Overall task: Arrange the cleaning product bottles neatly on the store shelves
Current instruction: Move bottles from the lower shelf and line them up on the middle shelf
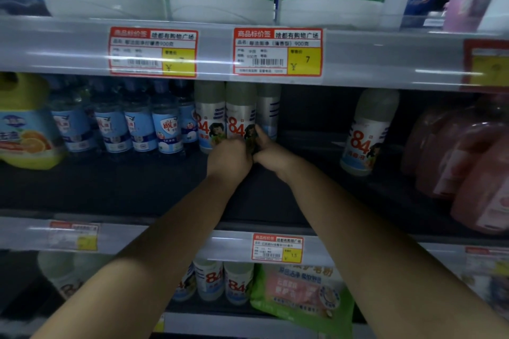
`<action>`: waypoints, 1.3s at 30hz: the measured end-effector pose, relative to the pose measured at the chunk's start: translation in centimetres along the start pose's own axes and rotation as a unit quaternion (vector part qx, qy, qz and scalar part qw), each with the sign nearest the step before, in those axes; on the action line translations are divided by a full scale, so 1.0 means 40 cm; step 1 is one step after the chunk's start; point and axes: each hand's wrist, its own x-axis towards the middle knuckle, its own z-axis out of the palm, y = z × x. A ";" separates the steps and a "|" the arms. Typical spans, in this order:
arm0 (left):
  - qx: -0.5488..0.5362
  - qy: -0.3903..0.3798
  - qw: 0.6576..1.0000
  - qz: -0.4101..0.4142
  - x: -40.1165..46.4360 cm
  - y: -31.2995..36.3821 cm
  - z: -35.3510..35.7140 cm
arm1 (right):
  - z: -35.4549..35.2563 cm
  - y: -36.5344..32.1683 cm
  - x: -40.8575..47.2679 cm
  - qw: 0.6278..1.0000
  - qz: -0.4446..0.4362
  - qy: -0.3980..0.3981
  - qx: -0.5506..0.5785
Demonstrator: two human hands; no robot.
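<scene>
— What couldn't you make out?
— The left hand (229,156) and right hand (271,153) covered the lower label of the middle "84" bottle (240,115), at frame centre; their fingers were hidden.
— And the edges?
— The yellow jug (26,121) was cut off at the left, the pink bottles (468,162) blurred at the right.

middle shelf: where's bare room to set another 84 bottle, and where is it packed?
Free: the dark gap between the 84 bottle held by both hands and the lone 84 bottle to the right; also the bare shelf front before the blue-label bottles. Crowded: the left run from the yellow jug to the 84s, and the pink bottles far right.
</scene>
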 end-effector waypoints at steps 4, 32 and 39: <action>0.016 0.018 1.000 0.010 -0.003 -0.010 -0.008 | 0.009 0.002 -0.007 1.000 -0.015 0.027 0.006; -0.232 -0.108 0.959 0.119 0.051 0.372 0.104 | -0.332 0.134 -0.237 0.914 0.033 0.403 -0.013; -0.245 -0.100 0.960 0.092 0.043 0.335 0.115 | -0.301 0.124 -0.205 0.928 0.012 0.371 -0.010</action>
